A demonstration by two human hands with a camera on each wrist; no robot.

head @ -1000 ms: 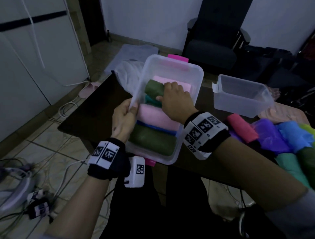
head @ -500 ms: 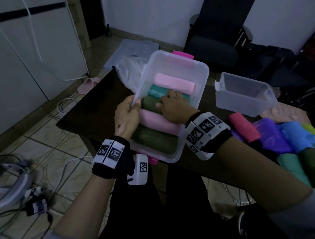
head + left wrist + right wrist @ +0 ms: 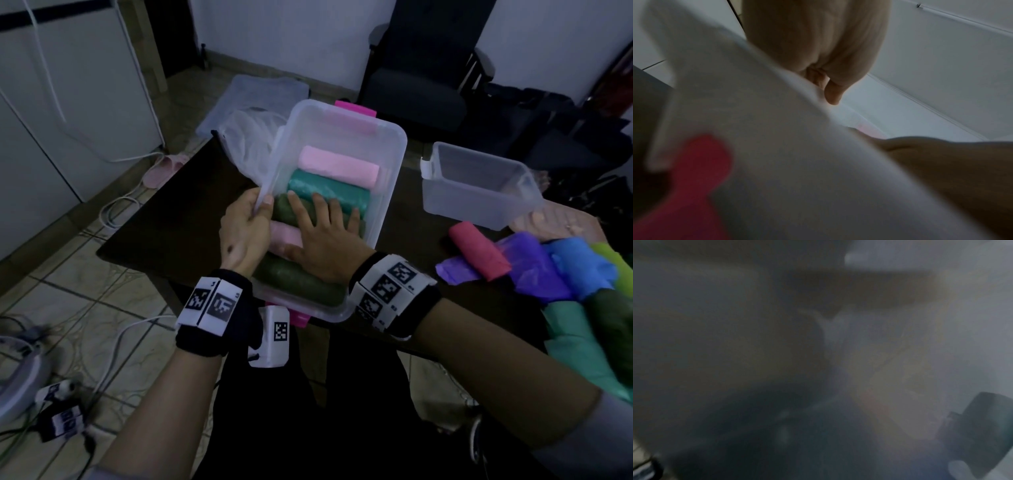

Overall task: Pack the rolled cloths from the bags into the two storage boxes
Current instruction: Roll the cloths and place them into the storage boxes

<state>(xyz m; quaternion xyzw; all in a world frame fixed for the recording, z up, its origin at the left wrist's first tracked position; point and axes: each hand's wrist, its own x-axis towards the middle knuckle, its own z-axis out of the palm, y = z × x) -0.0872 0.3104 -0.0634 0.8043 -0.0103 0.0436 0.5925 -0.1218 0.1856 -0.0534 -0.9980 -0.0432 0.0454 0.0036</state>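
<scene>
A clear storage box with pink latches stands on the dark table and holds several rolled cloths: pink, teal, dark green and pink ones, and a dark green roll nearest me. My left hand grips the box's left wall, thumb inside; the left wrist view shows the thumb over the rim. My right hand lies flat with straight fingers, pressing on the dark green roll in the middle. A second, empty clear box stands to the right. The right wrist view is only blur.
Loose rolled cloths lie at the table's right: red, purple, blue, green. A crumpled clear bag lies left of the box. A dark chair stands behind; cables and a slipper lie on the tiled floor.
My right hand has slid the dark green roll from the far end toward me and now lies flat on it. The teal and pink rolls behind are uncovered. The left hand keeps its hold.
</scene>
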